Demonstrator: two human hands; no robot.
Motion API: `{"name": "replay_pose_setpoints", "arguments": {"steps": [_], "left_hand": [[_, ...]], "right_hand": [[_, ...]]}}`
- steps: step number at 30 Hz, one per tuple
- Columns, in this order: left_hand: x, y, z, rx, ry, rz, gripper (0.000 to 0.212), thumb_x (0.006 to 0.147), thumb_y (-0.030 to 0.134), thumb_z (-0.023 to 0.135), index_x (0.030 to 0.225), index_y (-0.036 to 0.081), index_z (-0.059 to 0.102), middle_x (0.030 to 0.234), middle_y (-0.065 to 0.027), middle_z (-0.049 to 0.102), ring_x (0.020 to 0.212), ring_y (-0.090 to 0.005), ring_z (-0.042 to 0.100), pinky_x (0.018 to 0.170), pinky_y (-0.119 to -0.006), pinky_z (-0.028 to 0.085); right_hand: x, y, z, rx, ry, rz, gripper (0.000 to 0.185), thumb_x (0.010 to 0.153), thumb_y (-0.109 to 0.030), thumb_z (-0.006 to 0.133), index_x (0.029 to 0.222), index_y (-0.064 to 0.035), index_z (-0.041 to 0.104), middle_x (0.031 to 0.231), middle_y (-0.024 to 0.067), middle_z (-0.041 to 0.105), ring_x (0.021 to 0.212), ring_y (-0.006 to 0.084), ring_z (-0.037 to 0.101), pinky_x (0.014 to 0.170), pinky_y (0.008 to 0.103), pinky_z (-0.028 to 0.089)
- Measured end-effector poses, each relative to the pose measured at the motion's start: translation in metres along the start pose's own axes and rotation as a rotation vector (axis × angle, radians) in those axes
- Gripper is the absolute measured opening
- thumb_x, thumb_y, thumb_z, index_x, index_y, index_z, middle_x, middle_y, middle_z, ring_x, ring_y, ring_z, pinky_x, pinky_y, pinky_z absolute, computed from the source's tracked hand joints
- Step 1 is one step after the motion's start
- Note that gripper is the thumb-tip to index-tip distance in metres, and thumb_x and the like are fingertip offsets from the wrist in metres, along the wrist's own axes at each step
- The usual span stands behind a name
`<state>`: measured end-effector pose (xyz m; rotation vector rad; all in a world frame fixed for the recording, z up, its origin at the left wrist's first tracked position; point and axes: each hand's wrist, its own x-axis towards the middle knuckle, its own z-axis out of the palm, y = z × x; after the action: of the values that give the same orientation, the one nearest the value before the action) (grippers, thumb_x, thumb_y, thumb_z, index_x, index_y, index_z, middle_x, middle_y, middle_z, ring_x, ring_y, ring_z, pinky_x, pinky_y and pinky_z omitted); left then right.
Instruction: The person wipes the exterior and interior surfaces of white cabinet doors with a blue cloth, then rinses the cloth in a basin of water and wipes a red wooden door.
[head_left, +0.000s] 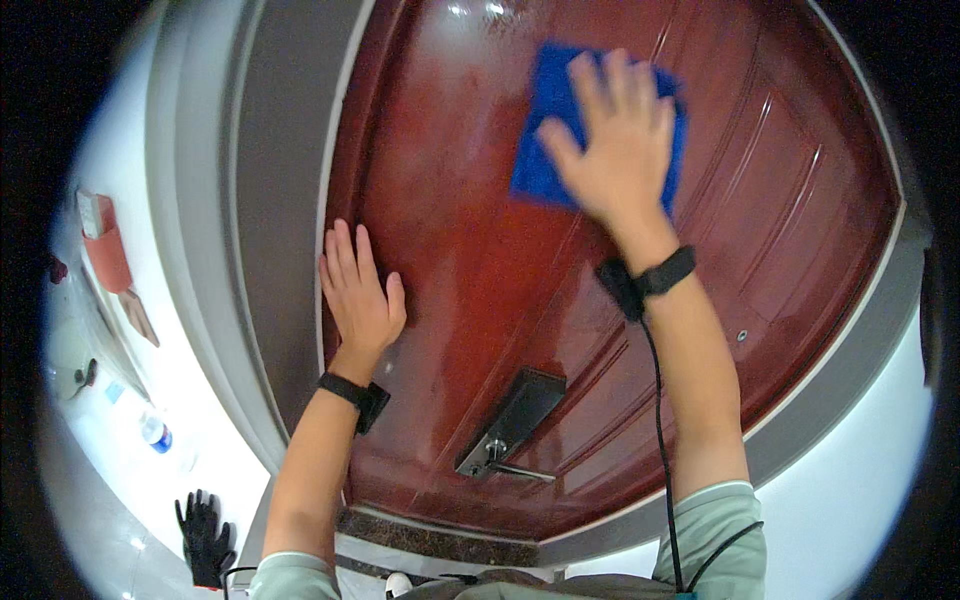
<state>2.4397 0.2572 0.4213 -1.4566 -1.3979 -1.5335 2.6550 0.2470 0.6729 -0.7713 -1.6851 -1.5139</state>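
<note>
A blue cloth (551, 161) lies spread flat against a glossy reddish-brown panelled door (480, 247). My right hand (619, 142) presses on the cloth with its fingers spread; hand and cloth are slightly blurred. Lower and to the left, my left hand (358, 289) rests its palm on the door beside the frame, holding nothing. Each wrist wears a black strap with a small device, and a cable runs down from the right one. Below and between my arms is the door's dark lock plate (517, 420) with a metal lever handle (521, 471).
A grey door frame (274, 187) borders the door. At the left are a black glove (201, 540), a plastic bottle with a blue label (156, 433) and a red holder (107, 259) on the white wall. A dark stone threshold (442, 536) lies below.
</note>
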Motion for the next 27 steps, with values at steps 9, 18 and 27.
{"name": "replay_pose_setpoints", "arguments": {"steps": [9, 18, 27], "left_hand": [[-0.002, -0.006, 0.007, 0.104, 0.032, 0.034, 0.07, 0.083, 0.027, 0.052, 0.144, 0.0, 0.03, 0.152, -0.0248, 0.02, 0.139, -0.0417, 0.02, 0.111, -0.055, 0.02], [-0.006, -0.012, 0.005, 0.174, -0.044, 0.064, 0.071, 0.082, 0.028, 0.053, 0.144, 0.001, 0.031, 0.152, -0.027, 0.016, 0.14, -0.0436, 0.016, 0.112, -0.055, 0.017], [-0.007, -0.016, 0.006, 0.174, -0.01, 0.112, 0.071, 0.081, 0.026, 0.052, 0.143, 0.0, 0.033, 0.151, -0.0292, 0.018, 0.139, -0.0454, 0.018, 0.111, -0.057, 0.018]], "right_hand": [[-0.157, -0.051, -0.026, 0.383, -0.57, -0.33, 0.075, 0.073, -0.043, 0.068, 0.141, -0.0243, 0.043, 0.152, 0.01, 0.031, 0.138, 0.0339, 0.031, 0.099, 0.0536, 0.033], [-0.052, 0.01, -0.003, -0.037, 0.03, 0.164, 0.069, 0.083, -0.045, 0.06, 0.139, -0.0088, 0.042, 0.147, 0.0203, 0.033, 0.136, 0.0387, 0.029, 0.109, 0.0545, 0.024], [-0.19, -0.004, -0.036, 0.274, -0.517, -0.129, 0.074, 0.072, -0.045, 0.07, 0.138, -0.0198, 0.047, 0.151, 0.0109, 0.032, 0.138, 0.0338, 0.03, 0.104, 0.0529, 0.03]]}}
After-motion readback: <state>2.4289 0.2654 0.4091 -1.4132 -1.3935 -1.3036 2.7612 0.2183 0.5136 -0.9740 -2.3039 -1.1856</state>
